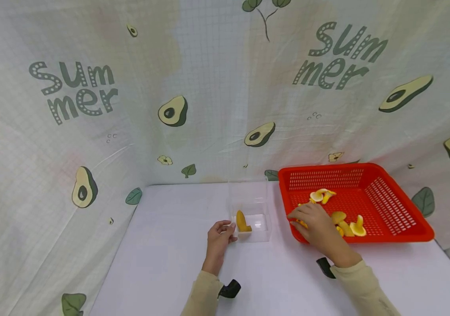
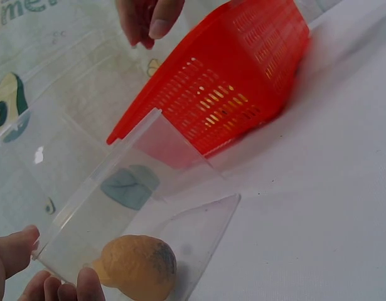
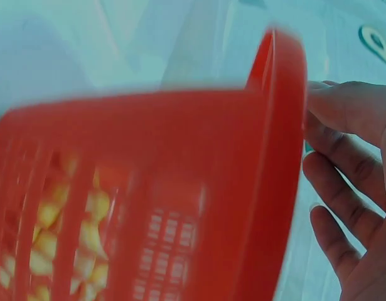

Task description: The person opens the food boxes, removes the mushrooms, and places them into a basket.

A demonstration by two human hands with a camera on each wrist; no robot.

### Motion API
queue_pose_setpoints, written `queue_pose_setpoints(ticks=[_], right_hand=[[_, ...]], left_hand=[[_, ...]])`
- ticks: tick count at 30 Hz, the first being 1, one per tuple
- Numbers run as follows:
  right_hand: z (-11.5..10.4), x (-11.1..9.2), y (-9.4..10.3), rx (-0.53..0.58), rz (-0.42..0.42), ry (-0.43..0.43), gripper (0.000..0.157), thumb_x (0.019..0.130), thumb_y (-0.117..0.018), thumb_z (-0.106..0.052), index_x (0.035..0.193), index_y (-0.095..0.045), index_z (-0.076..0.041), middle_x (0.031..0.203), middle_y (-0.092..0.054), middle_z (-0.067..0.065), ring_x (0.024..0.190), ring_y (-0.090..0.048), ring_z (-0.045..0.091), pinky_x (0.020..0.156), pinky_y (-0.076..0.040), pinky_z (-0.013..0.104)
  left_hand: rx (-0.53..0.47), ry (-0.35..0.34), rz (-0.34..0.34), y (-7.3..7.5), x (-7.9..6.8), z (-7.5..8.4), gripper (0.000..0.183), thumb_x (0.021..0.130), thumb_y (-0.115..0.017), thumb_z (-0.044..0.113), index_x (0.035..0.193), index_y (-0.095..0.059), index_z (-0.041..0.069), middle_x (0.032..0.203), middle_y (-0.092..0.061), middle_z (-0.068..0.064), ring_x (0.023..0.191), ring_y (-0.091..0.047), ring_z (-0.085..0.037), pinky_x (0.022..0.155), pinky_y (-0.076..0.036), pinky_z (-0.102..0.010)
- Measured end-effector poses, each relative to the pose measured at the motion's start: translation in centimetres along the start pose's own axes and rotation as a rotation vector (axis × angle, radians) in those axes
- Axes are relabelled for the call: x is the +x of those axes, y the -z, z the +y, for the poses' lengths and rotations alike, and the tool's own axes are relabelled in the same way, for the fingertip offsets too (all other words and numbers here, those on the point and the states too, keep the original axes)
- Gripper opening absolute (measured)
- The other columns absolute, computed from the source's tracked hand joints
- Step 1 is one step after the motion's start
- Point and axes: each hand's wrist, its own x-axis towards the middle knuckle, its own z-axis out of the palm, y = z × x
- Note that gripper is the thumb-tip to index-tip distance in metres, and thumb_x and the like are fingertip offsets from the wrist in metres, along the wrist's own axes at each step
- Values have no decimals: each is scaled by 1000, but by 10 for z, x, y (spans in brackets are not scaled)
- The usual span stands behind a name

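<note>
My left hand (image 1: 218, 241) pinches the near left edge of a clear plastic box (image 1: 262, 235) with its lid raised; thumb and fingertips meet the rim in the left wrist view. Inside lies a yellow-orange mushroom (image 2: 142, 266), probably a chanterelle. My right hand (image 1: 317, 228) is over the left side of a red perforated basket (image 1: 396, 210), fingers loosely bent. The right wrist view has these fingers (image 3: 343, 207) beside the basket's rim with nothing visible between them. Several yellow mushrooms (image 1: 338, 217) lie in the basket, some hidden behind this hand.
Both containers stand on a white table (image 1: 161, 245), basket to the right of the box. A cloth (image 1: 209, 87) printed with avocados and lettering hangs behind and at the sides. A black wrist mount (image 1: 230, 289) is at the left sleeve.
</note>
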Motion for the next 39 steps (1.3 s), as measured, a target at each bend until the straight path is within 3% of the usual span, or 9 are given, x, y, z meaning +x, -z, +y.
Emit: queue_pose_setpoints(ticks=[5, 15, 22, 28, 39], right_hand=[[-15, 14, -14, 36, -43, 6, 32, 71, -95, 2, 97, -81, -11, 96, -76, 0, 94, -63, 21, 85, -58, 45], [-32, 37, -42, 110, -205, 19, 28, 79, -93, -7, 103, -80, -16, 101, -75, -4, 103, -64, 20, 91, -60, 39], [-35, 51, -58, 134, -343, 45, 24, 84, -89, -6, 106, -81, -13, 103, -75, -2, 105, -65, 23, 98, -55, 46], [-36, 63, -66, 133, -406, 80, 25, 83, -90, -8, 107, -82, -12, 102, -76, -1, 104, -65, 24, 98, -56, 45], [-37, 77, -80, 138, -506, 139, 21, 82, -91, -9, 101, -84, -14, 99, -77, 0, 97, -64, 21, 96, -54, 42]], left_hand=[[-7, 2, -6, -1, 0, 1, 35, 100, -73, 6, 127, -60, -12, 94, -59, -5, 70, -56, -12, 66, -62, -24], [-17, 3, -12, -1, 0, 2, 34, 99, -72, 3, 125, -59, -14, 93, -60, -5, 70, -57, -13, 66, -62, -23], [-11, 17, -13, -1, 0, 3, 35, 100, -71, 3, 126, -58, -15, 92, -60, -6, 69, -58, -14, 68, -63, -26], [-6, 21, -9, 0, 2, -1, 36, 100, -73, 9, 127, -59, -10, 95, -61, -5, 70, -58, -12, 69, -63, -25], [-25, 14, -21, 2, 4, -3, 37, 100, -72, 7, 128, -58, -13, 95, -61, -4, 69, -61, -13, 68, -63, -25]])
